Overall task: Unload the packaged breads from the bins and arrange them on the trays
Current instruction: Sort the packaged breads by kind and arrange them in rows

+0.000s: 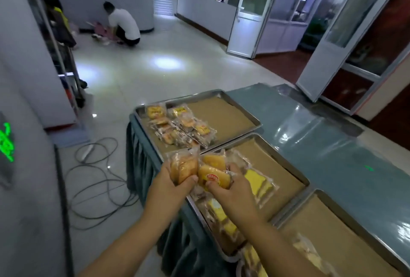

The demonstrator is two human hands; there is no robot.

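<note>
Both hands hold packaged breads over the middle tray.
Left hand (175,182) curls round one clear-wrapped golden bun (183,168); right hand (231,190) grips a red-logo packet (214,176), both just above the middle tray (270,165). Probably light, soft and crushable with slick film, so hold by the sides or seam edge. Yellow slices (257,181) lie beside them; more packets (179,123) are on the far tray (221,116).

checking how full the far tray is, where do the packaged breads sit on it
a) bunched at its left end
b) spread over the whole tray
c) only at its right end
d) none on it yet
A: the packaged breads lie clustered at the left end of the far tray, and the brown liner is bare to their right.
</note>
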